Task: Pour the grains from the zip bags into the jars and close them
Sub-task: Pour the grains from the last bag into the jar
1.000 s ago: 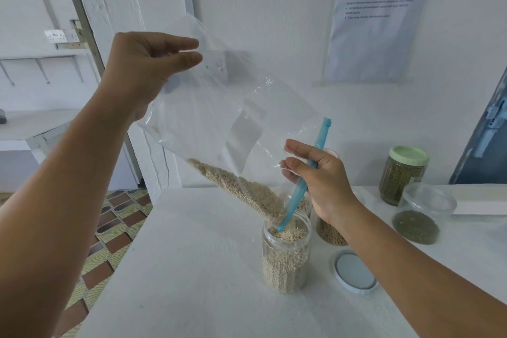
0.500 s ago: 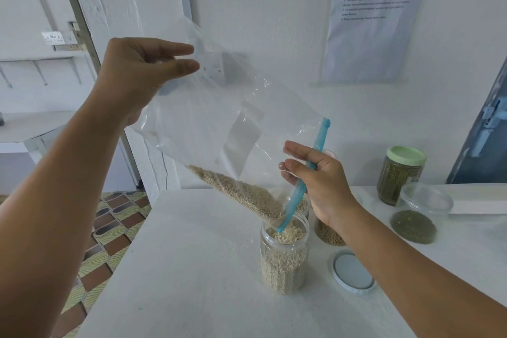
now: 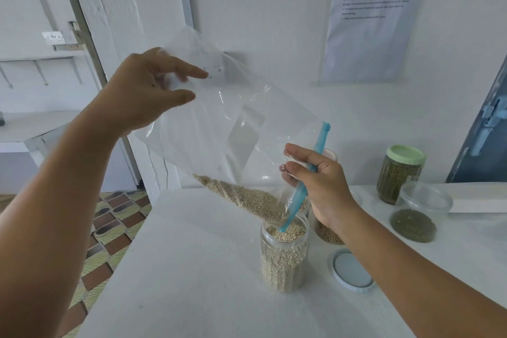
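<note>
Pouring well means the left hand [image 3: 145, 96] pinching the clear plastic zip bag [image 3: 233, 123] high while the right hand [image 3: 315, 186] grips its blue zip edge [image 3: 308, 173] over the clear ribbed jar [image 3: 284, 258]

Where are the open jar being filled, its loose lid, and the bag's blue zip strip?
Open jar [image 3: 284, 261], head view, on its grain-filled clear wall.
Loose lid [image 3: 351, 270], head view, on its flat centre.
Blue zip strip [image 3: 321, 140], head view, on its upper stretch.

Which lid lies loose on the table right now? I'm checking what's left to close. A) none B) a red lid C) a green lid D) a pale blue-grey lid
D: a pale blue-grey lid lies flat on the white table, to the right of the open jar being filled; the green lid sits on its own jar at the back.
</note>
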A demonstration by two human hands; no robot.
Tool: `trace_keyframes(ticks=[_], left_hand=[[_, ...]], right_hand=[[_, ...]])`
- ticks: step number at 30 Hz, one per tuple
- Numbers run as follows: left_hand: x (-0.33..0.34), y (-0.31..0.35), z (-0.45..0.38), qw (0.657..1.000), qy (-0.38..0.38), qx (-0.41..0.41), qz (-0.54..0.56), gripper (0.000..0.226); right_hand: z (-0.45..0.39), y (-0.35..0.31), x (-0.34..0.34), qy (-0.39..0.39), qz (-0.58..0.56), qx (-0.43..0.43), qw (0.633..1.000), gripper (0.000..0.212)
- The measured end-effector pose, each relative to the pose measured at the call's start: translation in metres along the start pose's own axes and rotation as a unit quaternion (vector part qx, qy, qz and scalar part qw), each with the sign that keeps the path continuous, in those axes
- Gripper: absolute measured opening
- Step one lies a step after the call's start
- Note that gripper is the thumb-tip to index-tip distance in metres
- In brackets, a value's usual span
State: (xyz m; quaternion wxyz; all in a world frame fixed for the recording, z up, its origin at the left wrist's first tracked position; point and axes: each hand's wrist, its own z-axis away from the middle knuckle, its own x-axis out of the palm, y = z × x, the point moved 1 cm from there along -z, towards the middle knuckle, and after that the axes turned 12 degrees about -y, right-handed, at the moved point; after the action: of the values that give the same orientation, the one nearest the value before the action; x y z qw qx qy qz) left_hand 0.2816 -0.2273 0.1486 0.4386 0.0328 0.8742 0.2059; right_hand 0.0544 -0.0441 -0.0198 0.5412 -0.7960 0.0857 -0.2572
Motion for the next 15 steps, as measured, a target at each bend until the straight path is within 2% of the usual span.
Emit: trace_keyframes(ticks=[4,15], left_hand=[[0.005,-0.001,0.005,0.999,0.011,-0.001,-0.046,0.032],[0.014,-0.002,0.013,0.999,0.024,-0.025,-0.036,0.022]], right_hand=[[0.002,0.002,-0.002,-0.003,-0.001,0.001,1.0,0.03],[0.006,0.003,-0.001,-0.018,0.04,0.01,0.999,0.038]])
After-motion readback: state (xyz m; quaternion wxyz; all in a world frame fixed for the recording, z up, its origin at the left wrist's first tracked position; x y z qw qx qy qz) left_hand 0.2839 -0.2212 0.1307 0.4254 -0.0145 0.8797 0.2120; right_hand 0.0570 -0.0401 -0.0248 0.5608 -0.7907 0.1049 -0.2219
